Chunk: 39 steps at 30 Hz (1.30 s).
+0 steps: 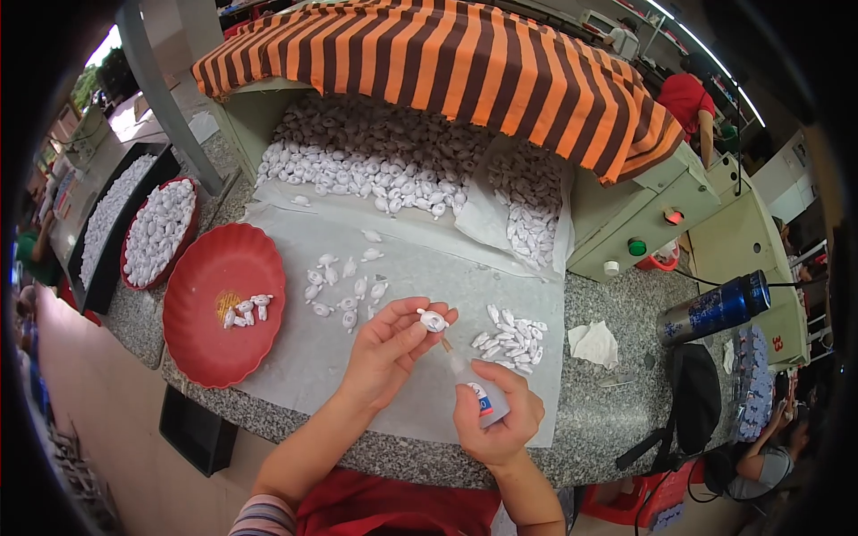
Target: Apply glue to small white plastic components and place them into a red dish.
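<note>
Between the thumb and fingers of my left hand (380, 355) is a small white turtle-shaped piece (433, 321), held above the paper-covered worktop. My right hand (511, 418) is wrapped round a translucent squeeze bottle (483, 404) with a blue and red label. Its thin nozzle points up at the turtle-shaped piece, close to its lower edge; whether they touch I cannot tell. Left of my left hand lie several loose white turtle-shaped pieces (347, 304). Beyond my right hand sits a small heap of slimmer white parts (511, 339). A red scalloped bowl (210, 344) holds several white pieces.
A box-like station (612, 219) under a striped orange cloth (429, 58) holds a large pile of white pieces (375, 156). Filled containers, a red bowl (161, 232) and black tray (116, 214), stand left. At right are crumpled tissue (594, 345), blue flask (715, 308) and black bag (695, 393).
</note>
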Tool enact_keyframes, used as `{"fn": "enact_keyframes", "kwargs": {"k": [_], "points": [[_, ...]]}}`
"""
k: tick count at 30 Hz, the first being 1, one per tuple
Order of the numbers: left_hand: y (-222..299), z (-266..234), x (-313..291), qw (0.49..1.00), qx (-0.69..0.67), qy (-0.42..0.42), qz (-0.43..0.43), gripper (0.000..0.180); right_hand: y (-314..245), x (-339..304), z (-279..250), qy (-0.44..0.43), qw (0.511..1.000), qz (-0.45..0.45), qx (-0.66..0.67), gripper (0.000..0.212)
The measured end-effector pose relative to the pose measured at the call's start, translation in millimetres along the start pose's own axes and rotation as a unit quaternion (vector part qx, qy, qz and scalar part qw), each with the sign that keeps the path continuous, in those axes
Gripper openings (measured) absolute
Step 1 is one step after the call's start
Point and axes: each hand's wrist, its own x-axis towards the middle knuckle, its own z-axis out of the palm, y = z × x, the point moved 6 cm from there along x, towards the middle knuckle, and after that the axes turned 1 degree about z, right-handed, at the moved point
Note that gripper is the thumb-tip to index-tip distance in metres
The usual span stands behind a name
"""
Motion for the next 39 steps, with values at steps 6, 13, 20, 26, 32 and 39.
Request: {"fn": "enact_keyframes", "kwargs": {"k": [6, 13, 20, 26, 32, 39], "points": [[-0.6, 1.7, -0.9, 1.000, 0.002, -0.005, 0.000, 0.026, 2.8, -0.5, 0.6, 0.005, 1.000, -0.003, 0.001, 0.026], [-1.3, 2.1, -1.5, 1.000, 0.002, -0.004, -0.001, 0.025, 2.5, 0.7, 1.0, 0.007, 1.000, -0.009, 0.005, 0.026], [-0.6, 1.6, -1.4, 1.000, 0.002, -0.007, 0.003, 0.025, 1.1, 0.8, 2.0, -0.002, 1.000, -0.012, 0.005, 0.025], [-0.3, 2.8, -1.7, 1.000, 0.013, -0.004, 0.001, 0.025, 3.1, 2.5, 0.0, 0.013, 1.000, -0.013, 0.000, 0.025], [-1.1, 3.3, -1.0, 1.000, 0.015, -0.003, 0.004, 0.025, 4.2, 1.8, -0.9, 0.015, 1.000, -0.016, -0.001, 0.025], [-0.7, 3.2, -1.5, 1.000, 0.023, -0.013, 0.001, 0.023, 3.0, 1.3, 1.0, -0.002, 1.000, -0.021, 0.006, 0.024]]}}
